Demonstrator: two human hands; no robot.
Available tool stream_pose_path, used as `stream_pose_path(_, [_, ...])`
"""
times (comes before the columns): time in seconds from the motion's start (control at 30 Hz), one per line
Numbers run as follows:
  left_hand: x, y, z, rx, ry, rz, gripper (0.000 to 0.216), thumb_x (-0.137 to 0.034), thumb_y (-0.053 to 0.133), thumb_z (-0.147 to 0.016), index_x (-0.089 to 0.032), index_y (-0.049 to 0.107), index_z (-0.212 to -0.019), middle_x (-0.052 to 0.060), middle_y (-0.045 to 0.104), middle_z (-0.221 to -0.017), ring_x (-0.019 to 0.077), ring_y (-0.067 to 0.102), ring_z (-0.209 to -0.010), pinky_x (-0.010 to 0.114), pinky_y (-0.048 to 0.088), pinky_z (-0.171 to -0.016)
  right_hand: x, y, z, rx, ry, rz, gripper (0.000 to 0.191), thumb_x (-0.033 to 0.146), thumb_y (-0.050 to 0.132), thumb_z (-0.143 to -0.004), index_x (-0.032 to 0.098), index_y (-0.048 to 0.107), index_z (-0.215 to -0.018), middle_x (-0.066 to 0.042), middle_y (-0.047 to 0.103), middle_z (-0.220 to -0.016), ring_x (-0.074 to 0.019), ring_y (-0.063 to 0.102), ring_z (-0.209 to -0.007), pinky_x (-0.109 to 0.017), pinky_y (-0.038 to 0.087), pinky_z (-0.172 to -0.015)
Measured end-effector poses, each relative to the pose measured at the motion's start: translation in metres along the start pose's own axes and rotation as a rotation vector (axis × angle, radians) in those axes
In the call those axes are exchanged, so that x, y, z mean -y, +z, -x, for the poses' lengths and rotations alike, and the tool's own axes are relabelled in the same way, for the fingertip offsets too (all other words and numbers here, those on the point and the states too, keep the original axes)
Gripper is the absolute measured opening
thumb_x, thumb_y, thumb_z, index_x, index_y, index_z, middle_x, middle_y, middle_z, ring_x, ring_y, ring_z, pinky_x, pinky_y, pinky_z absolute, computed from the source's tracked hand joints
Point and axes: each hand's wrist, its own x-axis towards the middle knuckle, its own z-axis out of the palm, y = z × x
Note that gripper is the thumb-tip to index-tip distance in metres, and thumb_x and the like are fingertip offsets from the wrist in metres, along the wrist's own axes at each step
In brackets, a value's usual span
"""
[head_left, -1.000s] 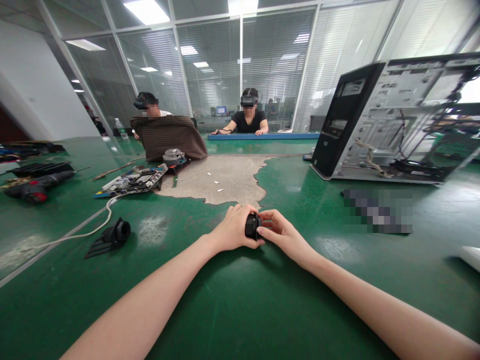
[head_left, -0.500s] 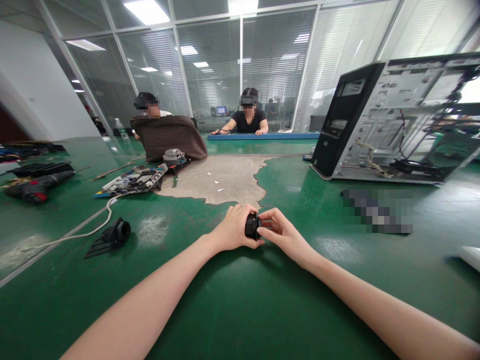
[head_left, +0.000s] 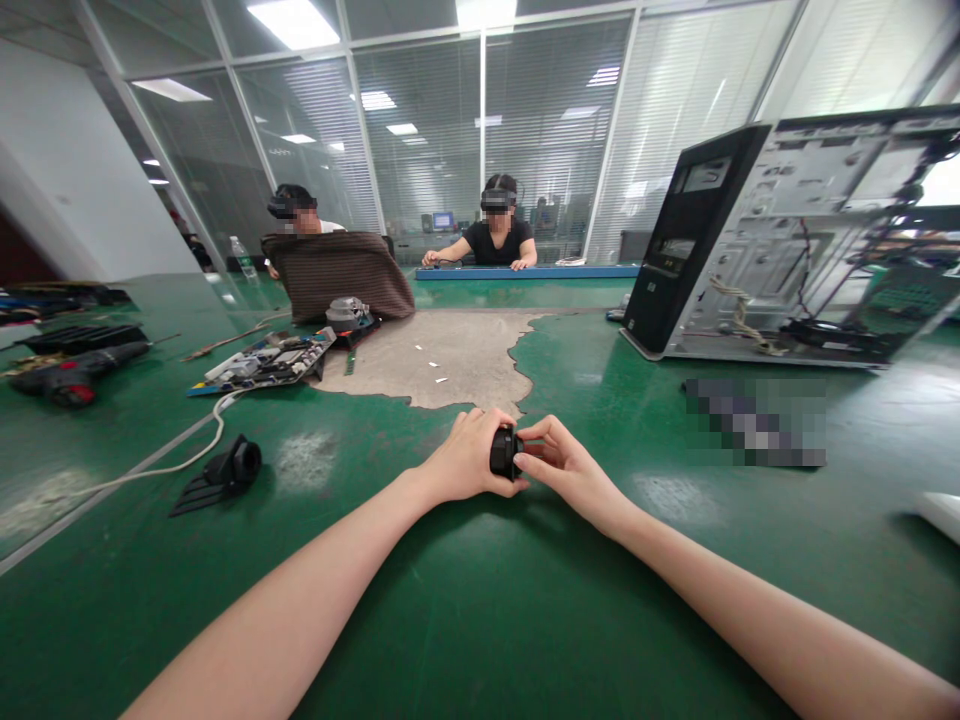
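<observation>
My left hand (head_left: 466, 458) and my right hand (head_left: 559, 460) meet over the green table (head_left: 480, 600), both closed around a small black round part (head_left: 505, 452). The left hand's fingers wrap it from the left and its thumb lies under it. From the right, my right hand pinches it with fingertips and thumb. Most of the part is hidden between the hands.
An open computer case (head_left: 787, 240) stands at the right, a blurred dark object (head_left: 754, 420) in front of it. At the left lie a circuit board (head_left: 262, 362), a white cable (head_left: 172, 465), a black bracket (head_left: 225, 472) and a drill (head_left: 71, 378). Two people sit across the table.
</observation>
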Motion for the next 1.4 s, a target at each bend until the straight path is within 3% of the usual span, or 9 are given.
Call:
stream_pose_path(0.2, [-0.0006, -0.0005, -0.0002, 0.003, -0.004, 0.017, 0.057, -0.041, 0.068, -0.053, -0.02, 0.042, -0.099, 0.004, 0.053, -0.093, 0.0227, 0.048, -0.086, 0.035, 0.035, -0.077, -0.0023, -0.0007, -0.0015, -0.022, -0.002, 0.069, 0.022, 0.026, 0.058, -0.073, 0.021, 0.044, -0.089, -0.002, 0.053, -0.092, -0.0164, 0.054, -0.09, -0.032, 0.045, -0.077])
stream_pose_path(0.37, [-0.0011, -0.0016, -0.0001, 0.017, -0.016, 0.007, 0.057, -0.04, 0.068, -0.052, -0.02, 0.042, -0.099, 0.004, 0.053, -0.094, 0.0229, 0.048, -0.086, 0.035, 0.035, -0.076, 0.0011, -0.0005, 0.0015, 0.051, 0.0, -0.01, 0.025, 0.019, 0.061, -0.07, 0.022, 0.042, -0.086, 0.001, 0.054, -0.088, -0.0142, 0.057, -0.085, -0.031, 0.045, -0.076])
stream_pose_path(0.57, [-0.0012, -0.0014, 0.0, 0.0, -0.008, 0.0, 0.056, -0.041, 0.068, -0.053, -0.019, 0.042, -0.098, 0.004, 0.053, -0.093, 0.0224, 0.049, -0.085, 0.035, 0.036, -0.076, -0.0001, -0.0005, 0.0011, 0.017, 0.0, 0.003, 0.019, 0.024, 0.057, -0.074, 0.021, 0.042, -0.086, 0.001, 0.054, -0.083, -0.0133, 0.057, -0.078, -0.029, 0.046, -0.069])
stream_pose_path(0.8, [-0.0017, -0.0008, -0.0008, 0.0, -0.007, 0.008, 0.054, -0.041, 0.067, -0.054, -0.02, 0.042, -0.098, 0.003, 0.054, -0.093, 0.0223, 0.049, -0.085, 0.035, 0.036, -0.076, -0.0026, -0.0006, 0.0, -0.018, -0.035, 0.092, 0.025, 0.026, 0.057, -0.074, 0.021, 0.044, -0.094, -0.004, 0.053, -0.099, -0.0171, 0.054, -0.094, -0.035, 0.046, -0.08])
stream_pose_path(1.0, [-0.0019, -0.0023, -0.0006, 0.02, -0.018, 0.0, 0.057, -0.04, 0.068, -0.052, -0.02, 0.042, -0.099, 0.004, 0.053, -0.094, 0.023, 0.049, -0.086, 0.036, 0.036, -0.076, 0.0032, 0.0008, 0.0025, 0.044, -0.013, 0.006, 0.023, 0.023, 0.06, -0.071, 0.022, 0.043, -0.087, 0.0, 0.054, -0.089, -0.0153, 0.057, -0.088, -0.03, 0.048, -0.072])
stream_pose_path(1.13, [-0.0018, -0.0023, -0.0006, 0.013, -0.015, 0.0, 0.057, -0.041, 0.069, -0.053, -0.02, 0.042, -0.098, 0.004, 0.053, -0.094, 0.0231, 0.049, -0.087, 0.036, 0.036, -0.077, 0.0037, 0.0006, 0.002, 0.004, -0.007, 0.029, 0.019, 0.028, 0.058, -0.074, 0.021, 0.044, -0.085, 0.001, 0.054, -0.082, -0.0138, 0.058, -0.077, -0.028, 0.047, -0.066])
stream_pose_path(1.4, [-0.0015, -0.002, -0.0007, 0.014, -0.006, 0.014, 0.055, -0.041, 0.068, -0.054, -0.02, 0.042, -0.097, 0.004, 0.054, -0.093, 0.0225, 0.049, -0.086, 0.035, 0.036, -0.077, 0.0004, -0.0009, -0.0009, -0.014, 0.001, 0.073, 0.024, 0.029, 0.058, -0.074, 0.02, 0.046, -0.092, -0.003, 0.053, -0.096, -0.0168, 0.056, -0.089, -0.033, 0.046, -0.076])
